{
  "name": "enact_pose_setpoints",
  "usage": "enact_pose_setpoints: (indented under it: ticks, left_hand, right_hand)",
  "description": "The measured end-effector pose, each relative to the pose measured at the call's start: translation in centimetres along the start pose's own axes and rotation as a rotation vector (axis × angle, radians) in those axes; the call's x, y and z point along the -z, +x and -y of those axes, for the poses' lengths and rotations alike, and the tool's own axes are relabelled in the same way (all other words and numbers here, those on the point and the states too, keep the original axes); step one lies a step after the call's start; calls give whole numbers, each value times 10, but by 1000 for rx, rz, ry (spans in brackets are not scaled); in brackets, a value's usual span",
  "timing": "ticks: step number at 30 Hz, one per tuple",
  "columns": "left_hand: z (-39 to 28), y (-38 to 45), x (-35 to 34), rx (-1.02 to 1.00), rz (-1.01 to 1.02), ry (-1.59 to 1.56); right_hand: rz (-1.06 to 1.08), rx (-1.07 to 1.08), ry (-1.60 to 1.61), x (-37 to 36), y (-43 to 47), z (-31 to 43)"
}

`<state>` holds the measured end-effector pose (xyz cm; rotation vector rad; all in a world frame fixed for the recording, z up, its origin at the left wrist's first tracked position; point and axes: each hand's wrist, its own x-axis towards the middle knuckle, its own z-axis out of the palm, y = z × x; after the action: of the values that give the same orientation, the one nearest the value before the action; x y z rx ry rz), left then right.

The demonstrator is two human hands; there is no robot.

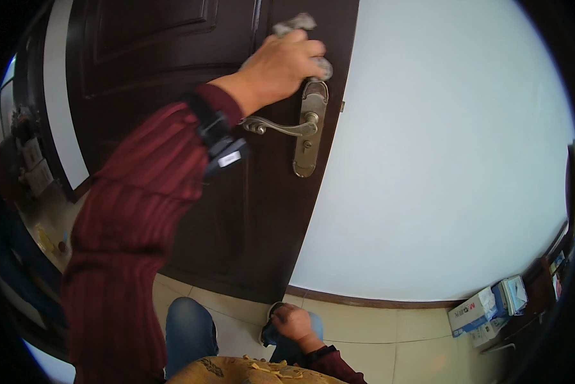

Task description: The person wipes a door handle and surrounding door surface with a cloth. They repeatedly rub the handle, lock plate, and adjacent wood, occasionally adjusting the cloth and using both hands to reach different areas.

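High on a dark brown panelled door (234, 206), my left hand (280, 62) grips a crumpled grey cloth (322, 68). Parts of the cloth show on both sides of the fingers, and it lies against the door just above the metal handle plate (307, 161). Below my wrist the curved lever handle (287, 128) points left, its end partly hidden by my sleeve. A keyhole cylinder (307, 144) sits under the lever. Down in front of my knee, my right hand (294, 322) hangs with its fingers curled and nothing visible in them.
A white wall (436, 158) with a brown skirting board (374, 301) stands right of the door's edge. Cardboard boxes (475, 311) and papers (514, 293) lie on the tiled floor (369, 326) at lower right. Farther left are stacked boxes (38, 175). A strap with a device (222, 149) circles my left forearm.
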<state>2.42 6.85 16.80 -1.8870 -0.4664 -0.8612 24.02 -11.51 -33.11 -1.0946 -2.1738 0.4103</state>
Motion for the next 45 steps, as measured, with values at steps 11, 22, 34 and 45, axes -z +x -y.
enact_pose_setpoints:
  ticks: [11, 22, 34, 45]
  left_hand:
    - [8, -38, 27, 63, 196, 19]
    - [15, 10, -3, 120, -95, 48]
    - [34, -24, 25, -72, 164, 158]
    - [-11, -42, 19, 127, 283, -164]
  right_hand:
    - [-62, -43, -4, 1, -13, -2]
    - [-20, -74, -66, -1, -7, -6]
    - [-35, -55, -63, 3, -12, -7]
    - [-57, -42, -47, 7, -13, -7]
